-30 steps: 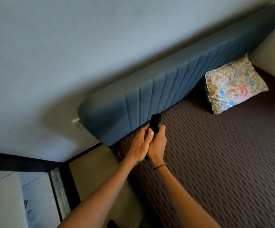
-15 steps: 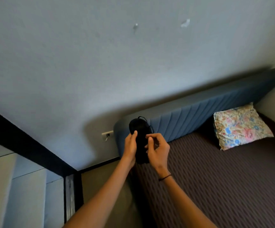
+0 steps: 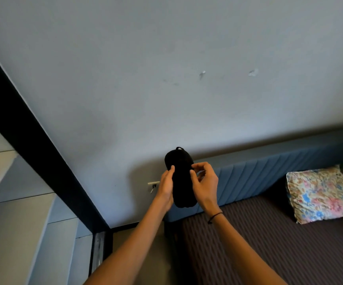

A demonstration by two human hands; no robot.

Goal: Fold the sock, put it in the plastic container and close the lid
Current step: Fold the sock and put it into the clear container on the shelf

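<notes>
A black sock is held upright in the air in front of the wall, at the left end of the blue headboard. My left hand grips its left edge with the thumb on the front. Pinching its right edge near the top is my right hand, which wears a thin black band on the wrist. The sock's rounded top stands above my fingers and its lower end hangs between my palms. No plastic container or lid is in view.
A bed with a brown patterned cover fills the lower right, backed by a blue padded headboard. A floral pillow leans at the right. A wall socket sits left of my hands. A dark door frame runs along the left.
The view has tilted upward, showing more wall. My hands have raised the sock and spread it from a small bundle into a longer upright shape held by both edges.
</notes>
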